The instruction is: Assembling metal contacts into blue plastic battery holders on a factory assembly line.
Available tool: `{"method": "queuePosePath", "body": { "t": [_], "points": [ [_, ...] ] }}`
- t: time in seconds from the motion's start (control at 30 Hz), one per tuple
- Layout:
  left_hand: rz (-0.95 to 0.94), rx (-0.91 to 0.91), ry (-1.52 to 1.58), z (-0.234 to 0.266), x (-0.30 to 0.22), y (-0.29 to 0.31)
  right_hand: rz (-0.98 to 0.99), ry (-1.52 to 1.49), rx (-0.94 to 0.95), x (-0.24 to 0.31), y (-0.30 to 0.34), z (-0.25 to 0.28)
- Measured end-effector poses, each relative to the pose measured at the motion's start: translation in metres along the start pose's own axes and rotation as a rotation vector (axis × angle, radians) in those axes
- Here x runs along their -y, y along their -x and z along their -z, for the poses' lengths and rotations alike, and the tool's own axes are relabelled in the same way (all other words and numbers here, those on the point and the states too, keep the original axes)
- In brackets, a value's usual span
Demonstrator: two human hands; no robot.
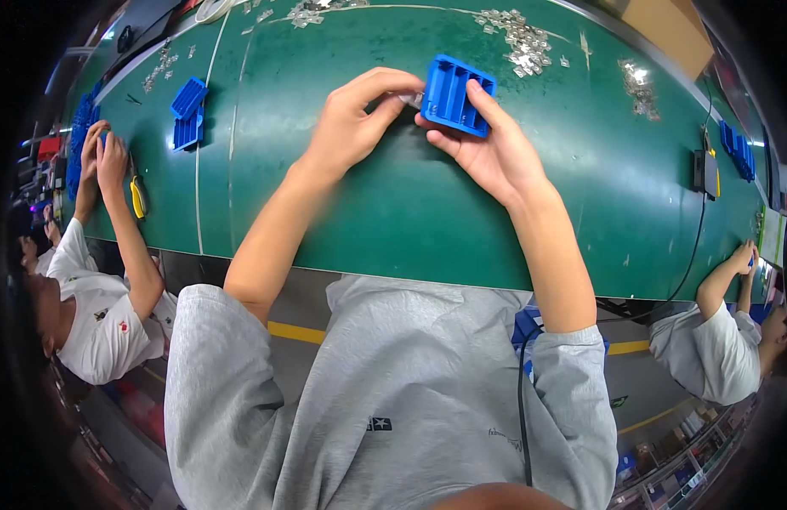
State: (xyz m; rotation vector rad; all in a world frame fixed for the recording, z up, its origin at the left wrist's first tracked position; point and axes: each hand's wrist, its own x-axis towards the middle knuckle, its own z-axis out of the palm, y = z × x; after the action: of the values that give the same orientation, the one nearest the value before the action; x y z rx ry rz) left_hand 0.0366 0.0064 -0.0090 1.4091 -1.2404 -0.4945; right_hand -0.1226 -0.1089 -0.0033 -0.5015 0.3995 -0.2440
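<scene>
A blue plastic battery-holder-like case (449, 95) with long parallel slots is tilted up above the green table (393, 195). My right hand (495, 153) grips it, thumb over its right edge and fingers beneath. At the case's left side, my left hand (357, 119) pinches a small shiny metal piece (412, 99) between thumb and forefinger. That piece touches or nearly touches the case wall; its exact shape is partly covered by my fingers.
Loose metal pieces (522, 42) lie in a pile at the far side, with another heap (640, 89) to the right. Two blue cases (188, 115) rest at left. Yellow-handled pliers (138, 195) lie near a co-worker's hands (111, 160). A black cable (693, 255) crosses at right.
</scene>
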Motion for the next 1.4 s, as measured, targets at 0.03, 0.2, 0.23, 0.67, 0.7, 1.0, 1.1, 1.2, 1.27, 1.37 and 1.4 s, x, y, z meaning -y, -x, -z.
{"method": "queuePosePath", "body": {
  "t": [0.03,0.2,0.23,0.67,0.7,1.0,1.1,1.2,1.27,1.37,1.4],
  "points": [
    [0.159,-0.05,0.11,-0.005,-0.003,0.003,0.032,0.011,-0.027,-0.001,0.0,0.001],
    [0.392,-0.077,0.332,-0.006,-0.008,0.005,0.156,0.144,-0.099,-0.002,0.001,-0.006],
    [0.428,-0.057,0.373,-0.005,-0.006,0.006,0.15,0.147,-0.099,-0.003,0.002,-0.008],
    [0.591,0.112,0.332,0.008,-0.012,0.003,0.301,0.502,-0.147,-0.005,0.005,-0.009],
    [0.588,0.115,0.334,0.007,-0.01,0.004,0.293,0.524,-0.151,-0.006,0.006,-0.009],
    [-0.126,-0.18,-0.325,0.005,-0.016,0.0,0.143,0.459,-0.113,-0.012,0.006,-0.011],
    [-0.095,-0.144,-0.349,0.002,-0.017,0.003,0.12,0.511,-0.095,-0.015,0.007,-0.016],
    [-0.079,-0.147,-0.339,-0.001,-0.014,0.004,0.121,0.54,-0.106,-0.02,0.008,-0.017],
    [-0.079,-0.144,-0.332,-0.002,-0.014,0.003,0.137,0.592,-0.102,-0.02,0.008,-0.017],
    [-0.104,-0.138,-0.363,-0.002,-0.015,0.004,0.14,0.621,-0.091,-0.022,0.008,-0.015],
    [-0.131,-0.13,-0.391,-0.001,-0.013,0.004,0.138,0.621,-0.091,-0.023,0.008,-0.015]
  ]
}}
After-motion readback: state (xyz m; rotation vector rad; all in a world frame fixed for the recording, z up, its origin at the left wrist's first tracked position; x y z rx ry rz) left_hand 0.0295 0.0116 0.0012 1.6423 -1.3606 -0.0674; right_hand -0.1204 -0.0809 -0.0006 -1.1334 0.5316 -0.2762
